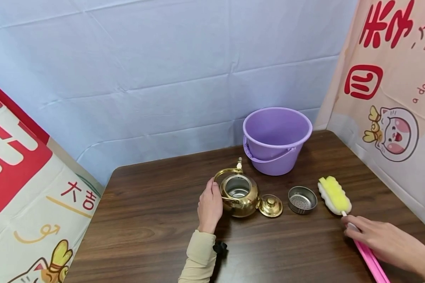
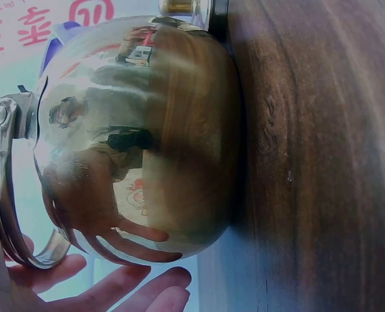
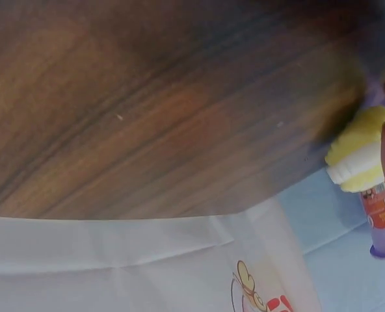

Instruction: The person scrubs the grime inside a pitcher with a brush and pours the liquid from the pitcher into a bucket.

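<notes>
My left hand (image 1: 210, 204) holds the arched handle (image 1: 228, 170) of a shiny brass-coloured teapot (image 1: 243, 206) at its left side. The pot stands on the table with its mouth uncovered, showing a silvery inside. In the left wrist view, the handle (image 2: 2, 188) passes between thumb and fingers, and the fingertips (image 2: 170, 279) reach out beside the round body. A matching lid (image 1: 270, 205) lies by the pot's right side. At the right, my right hand (image 1: 375, 236) grips the pink handle (image 1: 372, 263) of a sponge brush, whose yellow and white head (image 1: 334, 195) points away from me.
A round metal strainer (image 1: 302, 200) with a perforated bottom sits between lid and brush head. Behind them stands a purple bucket (image 1: 276, 151), its handle hanging in front. The dark wooden table (image 1: 145, 212) meets a pale cloth backdrop (image 1: 156, 78); printed cloths hang at both sides.
</notes>
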Demonstrator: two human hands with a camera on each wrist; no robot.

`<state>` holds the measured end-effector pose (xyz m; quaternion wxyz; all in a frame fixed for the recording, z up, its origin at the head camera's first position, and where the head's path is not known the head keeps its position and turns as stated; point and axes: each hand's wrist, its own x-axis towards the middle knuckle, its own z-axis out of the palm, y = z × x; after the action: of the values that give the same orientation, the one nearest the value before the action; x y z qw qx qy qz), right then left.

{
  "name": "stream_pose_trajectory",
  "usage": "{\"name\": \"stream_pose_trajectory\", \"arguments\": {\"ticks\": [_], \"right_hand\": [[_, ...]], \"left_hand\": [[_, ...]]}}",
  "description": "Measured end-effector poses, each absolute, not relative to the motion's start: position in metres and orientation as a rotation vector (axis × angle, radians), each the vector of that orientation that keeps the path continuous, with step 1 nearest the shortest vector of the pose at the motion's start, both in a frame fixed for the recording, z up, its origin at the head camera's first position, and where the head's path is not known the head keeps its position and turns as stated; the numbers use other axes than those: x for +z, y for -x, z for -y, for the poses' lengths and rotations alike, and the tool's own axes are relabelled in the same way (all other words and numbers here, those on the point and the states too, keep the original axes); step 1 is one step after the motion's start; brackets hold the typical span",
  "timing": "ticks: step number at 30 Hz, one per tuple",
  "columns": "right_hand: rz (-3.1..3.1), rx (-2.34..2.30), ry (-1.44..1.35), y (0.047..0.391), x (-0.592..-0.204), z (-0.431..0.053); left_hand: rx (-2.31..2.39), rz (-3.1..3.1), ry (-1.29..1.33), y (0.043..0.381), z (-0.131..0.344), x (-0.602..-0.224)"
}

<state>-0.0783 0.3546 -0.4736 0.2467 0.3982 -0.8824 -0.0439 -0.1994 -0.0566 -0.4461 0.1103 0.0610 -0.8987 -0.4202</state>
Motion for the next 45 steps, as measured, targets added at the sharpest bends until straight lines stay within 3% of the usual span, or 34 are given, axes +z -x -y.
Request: {"name": "stream_pose_trajectory", "arguments": {"ticks": [26, 45], "right_hand": [[2.314, -0.042, -1.061, 0.077, -0.489, -0.359], [2.436, 0.085, -0.959, 0.100, -0.454, -0.330]], "left_hand": [[-1.241, 2.645, -0.200, 0.200, 0.056, -0.444], [-1.243, 2.644, -0.189, 0.199, 0.057, -0.445]]}}
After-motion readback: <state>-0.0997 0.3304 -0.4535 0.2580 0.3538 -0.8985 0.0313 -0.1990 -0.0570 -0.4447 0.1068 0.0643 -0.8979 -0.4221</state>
